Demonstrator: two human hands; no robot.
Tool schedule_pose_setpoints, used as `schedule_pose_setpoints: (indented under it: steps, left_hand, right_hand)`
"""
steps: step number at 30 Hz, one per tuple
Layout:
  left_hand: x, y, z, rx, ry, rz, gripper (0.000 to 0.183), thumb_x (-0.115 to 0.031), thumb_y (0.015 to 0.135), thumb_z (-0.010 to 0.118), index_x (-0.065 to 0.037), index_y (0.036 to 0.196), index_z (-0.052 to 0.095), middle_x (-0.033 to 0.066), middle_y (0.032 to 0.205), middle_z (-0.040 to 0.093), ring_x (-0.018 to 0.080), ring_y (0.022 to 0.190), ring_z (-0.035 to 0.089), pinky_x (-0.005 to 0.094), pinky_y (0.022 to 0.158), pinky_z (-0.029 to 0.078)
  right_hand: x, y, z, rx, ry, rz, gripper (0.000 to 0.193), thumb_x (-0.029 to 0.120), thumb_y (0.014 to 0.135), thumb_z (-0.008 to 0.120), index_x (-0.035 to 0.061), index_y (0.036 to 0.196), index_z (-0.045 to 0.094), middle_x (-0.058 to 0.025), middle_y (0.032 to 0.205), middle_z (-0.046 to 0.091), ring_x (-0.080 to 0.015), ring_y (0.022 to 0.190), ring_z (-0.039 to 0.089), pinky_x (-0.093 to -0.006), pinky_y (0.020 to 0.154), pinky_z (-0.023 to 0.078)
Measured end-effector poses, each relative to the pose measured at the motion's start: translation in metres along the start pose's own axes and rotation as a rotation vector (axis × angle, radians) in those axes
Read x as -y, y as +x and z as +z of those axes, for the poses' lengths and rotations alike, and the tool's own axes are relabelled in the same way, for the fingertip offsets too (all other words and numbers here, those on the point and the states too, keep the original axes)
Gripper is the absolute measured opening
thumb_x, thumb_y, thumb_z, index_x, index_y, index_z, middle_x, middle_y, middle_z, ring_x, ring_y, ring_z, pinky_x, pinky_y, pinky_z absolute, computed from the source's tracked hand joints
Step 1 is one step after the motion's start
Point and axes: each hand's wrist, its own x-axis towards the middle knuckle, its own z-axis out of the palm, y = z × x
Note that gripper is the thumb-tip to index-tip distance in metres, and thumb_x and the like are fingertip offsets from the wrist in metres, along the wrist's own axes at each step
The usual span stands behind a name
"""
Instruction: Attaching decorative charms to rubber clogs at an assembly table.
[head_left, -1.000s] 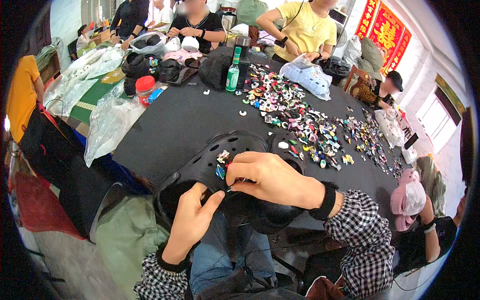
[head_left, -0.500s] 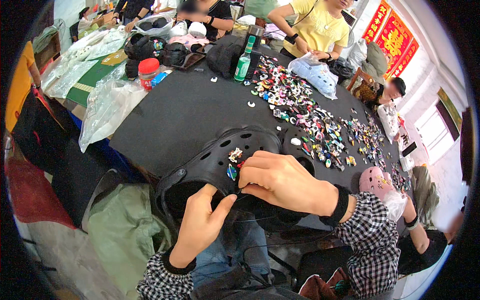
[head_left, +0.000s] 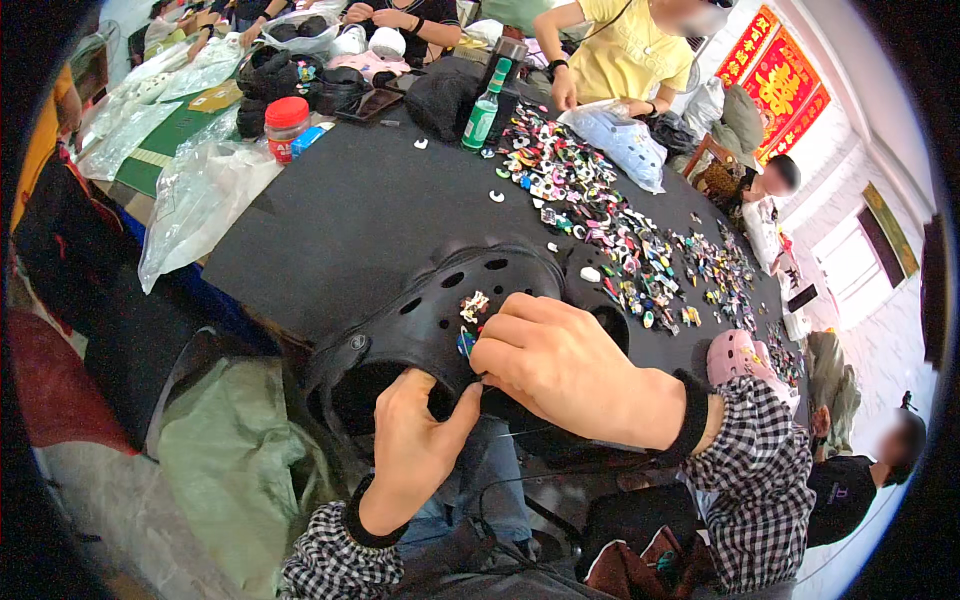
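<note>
The black clog sits at the six o'clock edge of the table, its toe toward one o'clock and its foot opening toward seven. The left hand reaches in from seven o'clock, index finger inside the opening and thumb outside, so its fingers look closed on the rim. The right hand comes from four o'clock, its fingers drawn narrow where they meet the left thumb; whether they pinch a small piece there I cannot tell. To do this fine work at the rim well, the left finger should probably back the material from inside while the right fingers push straight against it, without twisting and without dragging across the charms alongside. Keeping the clog steady would likely matter more than force. The clog is matt black, smooth and rounded, with ventilation holes over the upper and a round rivet at its ten o'clock side. A pale and brown charm sits on the upper; toward six o'clock from it, a blue charm is partly hidden by the right fingers.
</note>
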Motion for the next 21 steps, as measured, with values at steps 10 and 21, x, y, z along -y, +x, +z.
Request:
schedule_pose_setpoints:
  steps: [10,21]
  left_hand:
    - [0.005,-0.001,0.0,-0.027,0.033,0.041,0.019,-0.008,0.077,0.071,0.004,0.09,0.063,0.0203,0.081,0.065,0.0358,0.073,0.064,0.0379,0.065,0.048]
    - [0.013,-0.002,0.009,-0.118,-0.057,0.106,0.019,-0.007,0.077,0.07,0.005,0.09,0.062,0.021,0.081,0.064,0.0371,0.073,0.064,0.038,0.063,0.049]
  right_hand:
    - [-0.003,0.007,-0.006,0.072,-0.044,-0.068,0.024,0.015,0.066,0.073,0.0061,0.079,0.056,-0.0051,0.079,0.055,-0.0249,0.081,0.056,-0.037,0.069,0.048]
    - [-0.006,0.017,-0.01,0.242,-0.048,-0.095,0.034,0.016,0.064,0.077,0.0056,0.088,0.055,-0.007,0.091,0.056,-0.0264,0.09,0.056,-0.0384,0.078,0.047]
